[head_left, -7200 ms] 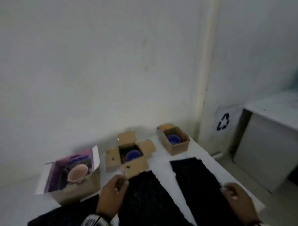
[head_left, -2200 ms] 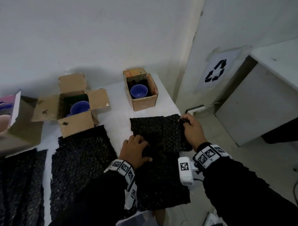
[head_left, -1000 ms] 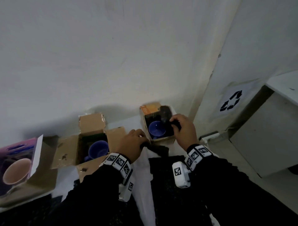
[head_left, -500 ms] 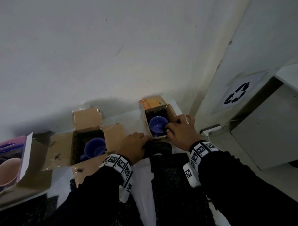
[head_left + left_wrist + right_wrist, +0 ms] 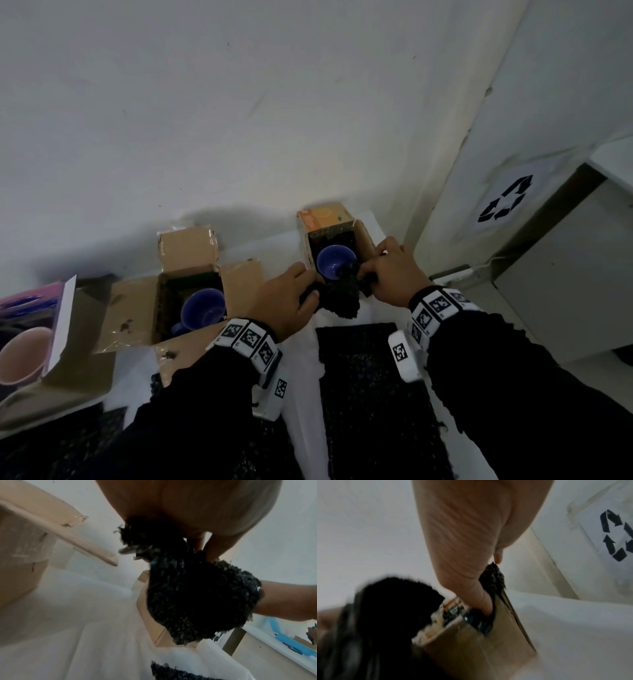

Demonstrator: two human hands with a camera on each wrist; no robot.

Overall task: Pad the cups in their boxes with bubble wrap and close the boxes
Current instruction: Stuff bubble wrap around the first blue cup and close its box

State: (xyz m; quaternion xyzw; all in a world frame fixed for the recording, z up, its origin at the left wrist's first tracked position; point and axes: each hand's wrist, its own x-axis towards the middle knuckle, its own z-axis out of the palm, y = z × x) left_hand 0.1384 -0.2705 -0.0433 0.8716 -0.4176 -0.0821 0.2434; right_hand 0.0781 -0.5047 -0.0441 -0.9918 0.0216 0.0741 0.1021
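The white surface [image 5: 346, 318] ran from 6 o'clock up to a white wall [image 5: 239, 120] at 12, with a recycling sign [image 5: 503, 204] on the wall at 2 o'clock and a grey cabinet [image 5: 565, 274] at 3. Flat black sheets of bubble wrap [image 5: 373, 394] lay at 6 o'clock. A large open box [image 5: 178, 301] at 9 o'clock held a blue cup; a pink cup [image 5: 22, 353] sat in a box further toward 9.

The small box [image 5: 339, 246] at 12 o'clock held the blue cup [image 5: 334, 263], its flaps still up. Over the box's near edge hung the crumpled wad of bubble wrap [image 5: 340, 294]. The left hand [image 5: 284, 301] had its grip curled round the wad's left end; the right hand [image 5: 394, 274] pinched the other end, thumb pushed down inside the box wall.

To do this well, I judged the wad should be fed down between cup and wall rather than over the mouth, with one hand steadying the light box so it would not slide, and the padding kept below the rim so the flaps could fold flat.
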